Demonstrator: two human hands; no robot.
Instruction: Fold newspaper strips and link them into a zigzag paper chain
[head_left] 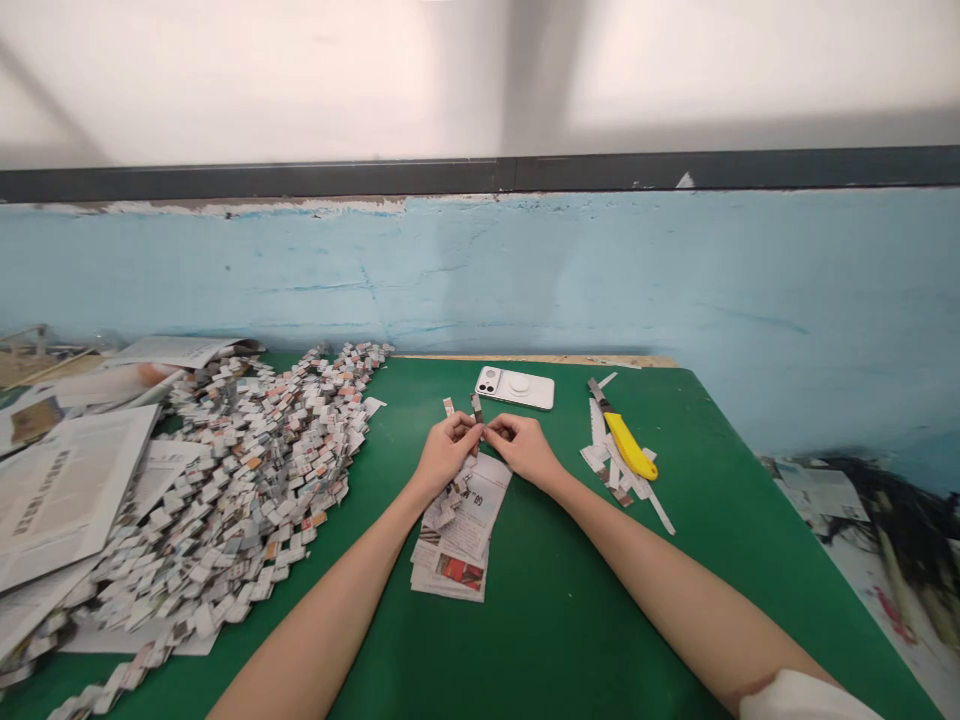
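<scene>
My left hand (447, 455) is closed in a pinch on a narrow newspaper strip (476, 404) that sticks up past the fingertips. My right hand (526, 450) meets it, thumb and fingers pinched at the same spot; the exact fold between them is hidden. Below the left hand hangs a short chain of folded paper (448, 503). It lies over a small stack of cut newspaper pieces (466, 545), printed with text and a red picture. Another small strip (448, 406) shows just beyond the left fingers.
A big heap of woven paper chain (255, 490) covers the table's left side, beside newspaper sheets (67, 490). A white phone (534, 390) lies behind my hands. To the right, a yellow-handled utility knife (631, 447) rests on paper scraps (600, 458). The green table (600, 620) meets a blue wall.
</scene>
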